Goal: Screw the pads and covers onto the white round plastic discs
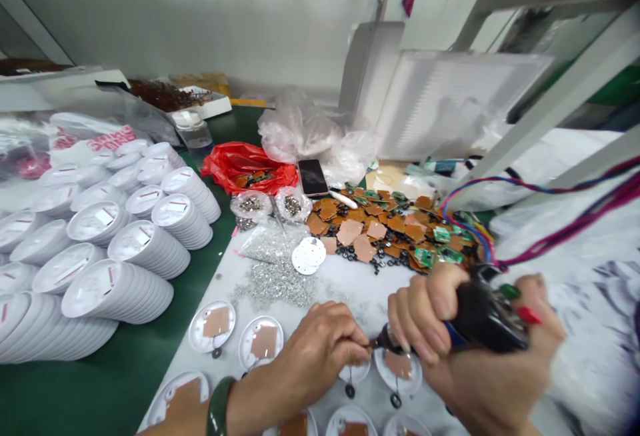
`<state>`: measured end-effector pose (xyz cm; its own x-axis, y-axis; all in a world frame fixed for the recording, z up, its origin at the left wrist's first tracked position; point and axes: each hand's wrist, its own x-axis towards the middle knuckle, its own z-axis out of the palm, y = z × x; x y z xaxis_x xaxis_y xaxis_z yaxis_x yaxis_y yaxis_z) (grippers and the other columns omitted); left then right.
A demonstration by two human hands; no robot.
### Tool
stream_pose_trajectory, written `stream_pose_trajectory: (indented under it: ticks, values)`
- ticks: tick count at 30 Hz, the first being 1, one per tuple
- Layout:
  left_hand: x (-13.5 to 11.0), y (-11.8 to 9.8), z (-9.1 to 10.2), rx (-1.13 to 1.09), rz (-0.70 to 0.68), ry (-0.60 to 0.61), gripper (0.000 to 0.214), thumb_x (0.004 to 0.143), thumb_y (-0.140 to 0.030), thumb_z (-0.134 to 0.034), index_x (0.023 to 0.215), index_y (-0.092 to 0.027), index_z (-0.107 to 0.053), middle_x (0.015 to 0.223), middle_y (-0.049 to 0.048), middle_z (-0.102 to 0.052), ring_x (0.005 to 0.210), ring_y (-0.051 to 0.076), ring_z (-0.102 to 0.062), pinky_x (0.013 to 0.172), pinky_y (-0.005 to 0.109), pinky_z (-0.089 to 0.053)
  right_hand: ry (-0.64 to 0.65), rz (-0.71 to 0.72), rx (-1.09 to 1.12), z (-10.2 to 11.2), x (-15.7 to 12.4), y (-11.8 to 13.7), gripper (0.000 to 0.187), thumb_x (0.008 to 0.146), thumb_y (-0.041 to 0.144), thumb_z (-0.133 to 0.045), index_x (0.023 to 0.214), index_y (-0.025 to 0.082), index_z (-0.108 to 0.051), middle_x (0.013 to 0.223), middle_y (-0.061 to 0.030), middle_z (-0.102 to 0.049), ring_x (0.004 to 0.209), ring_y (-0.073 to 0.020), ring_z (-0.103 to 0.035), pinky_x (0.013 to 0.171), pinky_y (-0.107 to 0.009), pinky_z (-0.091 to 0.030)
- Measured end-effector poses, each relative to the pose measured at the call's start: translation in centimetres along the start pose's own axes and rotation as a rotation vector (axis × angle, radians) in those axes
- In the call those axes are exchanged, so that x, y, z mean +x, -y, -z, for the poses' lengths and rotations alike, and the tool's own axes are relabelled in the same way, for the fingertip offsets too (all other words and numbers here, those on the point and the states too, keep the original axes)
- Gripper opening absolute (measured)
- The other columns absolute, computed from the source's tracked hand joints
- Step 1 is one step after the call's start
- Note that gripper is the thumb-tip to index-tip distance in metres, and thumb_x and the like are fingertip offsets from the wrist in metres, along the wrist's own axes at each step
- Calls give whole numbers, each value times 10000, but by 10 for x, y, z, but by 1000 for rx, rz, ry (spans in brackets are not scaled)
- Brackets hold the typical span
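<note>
My right hand is closed round a black electric screwdriver, its tip pointing left and down at a white round housing with a brown circuit board in it. My left hand is pinched at the screwdriver's tip, apparently on a small screw that I cannot make out. A green bangle sits on my left wrist. Several more white housings with brown boards, such as a white housing with board, lie on the light mat around my hands.
Stacks of white round shells fill the left of the green table. A heap of screws, a pile of brown and green circuit boards, a phone, a red bag and coloured cables lie beyond.
</note>
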<state>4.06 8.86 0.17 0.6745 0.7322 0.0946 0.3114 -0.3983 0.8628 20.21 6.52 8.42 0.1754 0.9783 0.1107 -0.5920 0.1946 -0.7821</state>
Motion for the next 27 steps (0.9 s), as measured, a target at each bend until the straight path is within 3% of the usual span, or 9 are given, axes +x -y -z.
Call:
stream_pose_trajectory:
  ticks: [5, 9, 11, 21, 27]
  values:
    - [-14, 10, -1, 389, -218, -4, 72, 987, -197, -665, 941, -239, -700, 897, -33, -731, 877, 168, -616, 877, 356, -414, 56, -40, -57, 4, -1, -9, 591, 877, 704, -498, 604, 210, -672, 416, 0, -485, 349, -134, -437, 385, -271, -374]
    - [-24, 28, -12, 586, -395, -94, 115, 1029, -205, -610, 947, -226, -688, 988, -60, -784, 1011, 152, -659, 1145, 400, -310, 94, -43, -80, 11, -2, -28, 557, 876, 676, -523, 633, 204, -691, 427, -12, -510, 366, -141, -450, 384, -259, -353]
    - [-26, 34, -17, 637, -449, -137, 108, 1032, -199, -604, 979, -220, -695, 1020, -62, -789, 1066, 156, -664, 1200, 418, -266, 113, -41, -73, 14, -2, -36, 566, 887, 676, -505, 646, 202, -698, 423, -13, -510, 367, -138, -435, 382, -252, -341]
    - [-28, 38, -22, 712, -427, -73, 72, 996, -183, -655, 978, -223, -712, 1003, -46, -792, 1098, 171, -680, 1219, 469, -309, 106, -98, -88, 18, -3, -43, 566, 864, 703, -540, 647, 199, -682, 430, 0, -494, 384, -132, -395, 396, -250, -323]
    - [-27, 32, -19, 716, -445, -94, 134, 1036, -211, -596, 947, -222, -695, 978, -60, -783, 1052, 150, -683, 1206, 430, -333, 144, -134, -178, 24, -8, -50, 573, 841, 739, -518, 642, 213, -629, 413, 3, -491, 362, -130, -374, 384, -257, -286]
